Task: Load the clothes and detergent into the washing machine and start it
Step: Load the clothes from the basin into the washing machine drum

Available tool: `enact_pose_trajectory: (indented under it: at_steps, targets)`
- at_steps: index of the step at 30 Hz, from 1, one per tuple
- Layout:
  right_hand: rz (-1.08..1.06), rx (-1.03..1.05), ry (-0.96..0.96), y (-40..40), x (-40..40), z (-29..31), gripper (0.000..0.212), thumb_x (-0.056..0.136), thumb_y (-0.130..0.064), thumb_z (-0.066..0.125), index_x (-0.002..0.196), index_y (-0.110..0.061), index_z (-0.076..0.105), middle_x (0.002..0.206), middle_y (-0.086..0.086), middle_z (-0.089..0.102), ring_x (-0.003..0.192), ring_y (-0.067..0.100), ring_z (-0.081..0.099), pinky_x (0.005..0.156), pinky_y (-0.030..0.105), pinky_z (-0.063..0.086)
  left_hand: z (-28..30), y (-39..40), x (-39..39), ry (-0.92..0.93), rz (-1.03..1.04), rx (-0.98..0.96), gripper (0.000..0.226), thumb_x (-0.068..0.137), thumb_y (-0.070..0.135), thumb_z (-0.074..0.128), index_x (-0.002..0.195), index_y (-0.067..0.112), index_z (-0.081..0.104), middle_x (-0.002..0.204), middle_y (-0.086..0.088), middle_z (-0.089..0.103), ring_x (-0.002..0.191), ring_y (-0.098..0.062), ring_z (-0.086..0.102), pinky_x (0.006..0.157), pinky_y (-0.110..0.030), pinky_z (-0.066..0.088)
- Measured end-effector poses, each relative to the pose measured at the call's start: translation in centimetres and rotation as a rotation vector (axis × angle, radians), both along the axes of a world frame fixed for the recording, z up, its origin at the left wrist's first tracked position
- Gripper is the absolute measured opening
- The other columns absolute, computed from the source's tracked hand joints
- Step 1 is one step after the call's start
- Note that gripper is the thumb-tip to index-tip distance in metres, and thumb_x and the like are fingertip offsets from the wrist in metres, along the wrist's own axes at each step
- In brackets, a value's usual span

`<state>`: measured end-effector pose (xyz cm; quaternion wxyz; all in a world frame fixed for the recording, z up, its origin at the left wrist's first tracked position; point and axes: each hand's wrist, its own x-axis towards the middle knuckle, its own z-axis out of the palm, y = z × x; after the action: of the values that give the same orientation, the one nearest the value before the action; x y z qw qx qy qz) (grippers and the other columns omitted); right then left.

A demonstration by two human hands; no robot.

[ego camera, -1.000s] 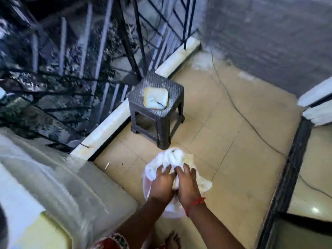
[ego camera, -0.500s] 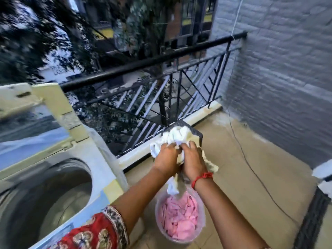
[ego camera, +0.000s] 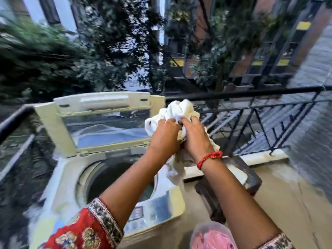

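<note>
At 9 o'clock below your arms, washing machine [ego camera: 71,186], lid [ego camera: 100,121] raised, drum open. At 5 o'clock, tub of pink clothes [ego camera: 213,238] on floor. Centre frame, white cloth bundle [ego camera: 179,109] above the machine's right edge; your left hand [ego camera: 164,137] and right hand [ego camera: 196,139] both clutch it, fingers curled into fabric

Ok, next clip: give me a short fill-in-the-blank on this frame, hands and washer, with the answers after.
1. Both hands, left and right, grip a bundle of ____ cloth.
2. The washer lid stands ____.
3. A ____ thread circles the right wrist.
4. The bucket at the bottom edge holds ____ clothes.

Answers: white; open; red; pink
</note>
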<state>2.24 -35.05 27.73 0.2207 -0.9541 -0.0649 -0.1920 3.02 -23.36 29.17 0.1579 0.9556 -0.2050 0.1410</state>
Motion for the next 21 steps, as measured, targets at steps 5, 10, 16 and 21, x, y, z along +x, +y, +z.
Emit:
enact_pose_trajectory:
  at_steps: [5, 10, 16, 21]
  targets:
    - [0.159, 0.029, 0.018, 9.1, 2.5, 0.6, 0.063, 0.073, -0.003, 0.062, 0.130, -0.028, 0.050, 0.118, 0.006, 0.045, 0.103, 0.035, 0.055, 0.086, 0.039, 0.048, -0.6, 9.3, 2.1, -0.006, 0.167, -0.034, 0.033, 0.075, 0.017, 0.067, 0.107, 0.016, 0.069, 0.101, -0.006, 0.062, 0.097, -0.031, 0.057, 0.083, -0.044, 0.052]
    - [0.256, 0.016, 0.092, 16.0, 5.2, -2.6, 0.068, 0.074, -0.005, 0.067, 0.134, -0.029, 0.047, 0.126, 0.006, 0.043, 0.112, 0.033, 0.053, 0.094, 0.041, 0.049, -3.6, 16.2, 3.4, 0.081, 0.272, -0.018, 0.039, 0.075, 0.021, 0.069, 0.115, 0.020, 0.066, 0.110, -0.003, 0.060, 0.105, -0.029, 0.055, 0.085, -0.045, 0.052]
    - [0.349, 0.045, 0.258, 21.8, 7.8, -9.4, 0.067, 0.065, -0.014, 0.070, 0.128, -0.029, 0.052, 0.116, 0.003, 0.046, 0.104, 0.032, 0.056, 0.090, 0.040, 0.050, -10.0, 22.0, 4.8, 0.286, 0.337, -0.025, 0.039, 0.076, 0.017, 0.068, 0.115, 0.019, 0.066, 0.111, -0.004, 0.058, 0.106, -0.030, 0.051, 0.086, -0.043, 0.052]
    - [0.360, 0.012, 0.402, 24.6, 9.3, -16.0, 0.072, 0.058, -0.016, 0.075, 0.126, -0.030, 0.053, 0.116, 0.003, 0.045, 0.100, 0.031, 0.059, 0.085, 0.033, 0.050, -15.5, 24.6, 5.8, 0.441, 0.339, 0.037, 0.040, 0.082, 0.013, 0.059, 0.122, 0.016, 0.062, 0.123, -0.007, 0.056, 0.116, -0.032, 0.047, 0.097, -0.040, 0.045]
